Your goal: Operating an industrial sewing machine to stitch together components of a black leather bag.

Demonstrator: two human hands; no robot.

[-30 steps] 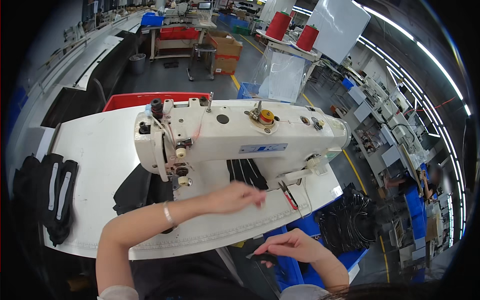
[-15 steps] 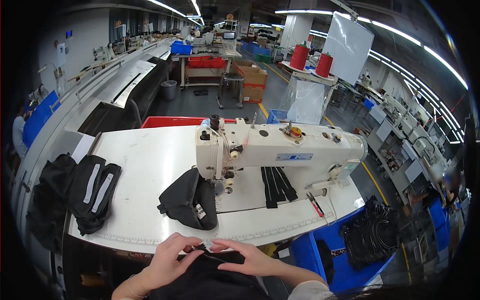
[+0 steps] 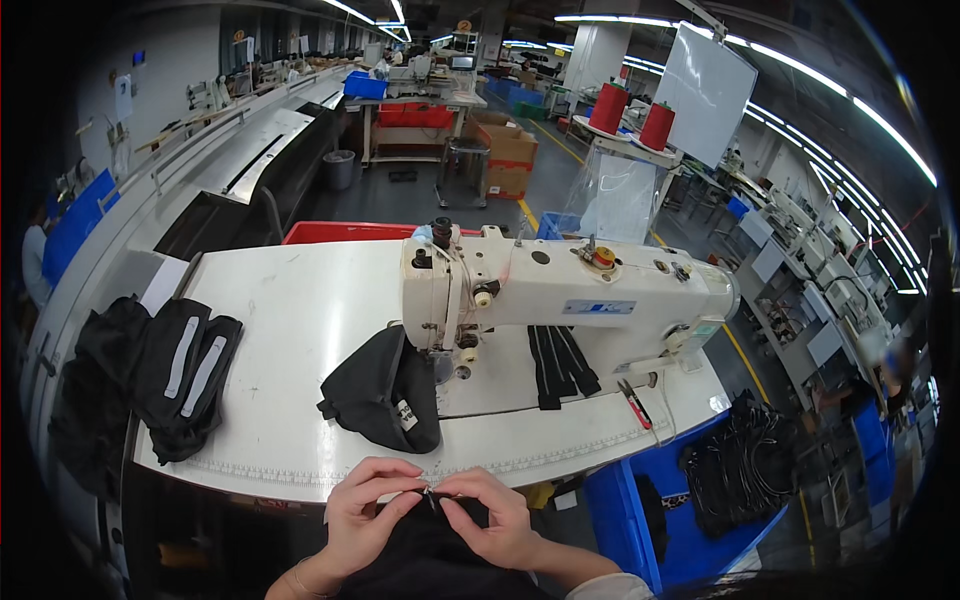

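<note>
At the front edge of the white sewing table [image 3: 270, 300], my left hand [image 3: 362, 515] pinches the upper edge of a black fabric piece [image 3: 432, 565]. My right hand [image 3: 500, 525] pinches the same edge, its fingertips almost meeting the left ones. A tiny pale bit shows between the fingertips, too small to name. The rest of the cloth hangs dark below the hands. Beyond them stands a white sewing machine [image 3: 570, 285]. Another black fabric piece [image 3: 375, 395] with a small white label lies on the table beside the needle area, apart from both hands.
Black strips [image 3: 560, 370] lie under the machine arm, with red-handled thread snips [image 3: 635, 405] to their right. Folded black pieces with grey bands [image 3: 190, 390] rest at the table's left end. A blue bin [image 3: 615, 520] holding black bundles [image 3: 740, 465] stands at right.
My hands have come together: the left has moved right, and the fingertips now nearly touch at the fabric edge. The whole view has shifted slightly.
</note>
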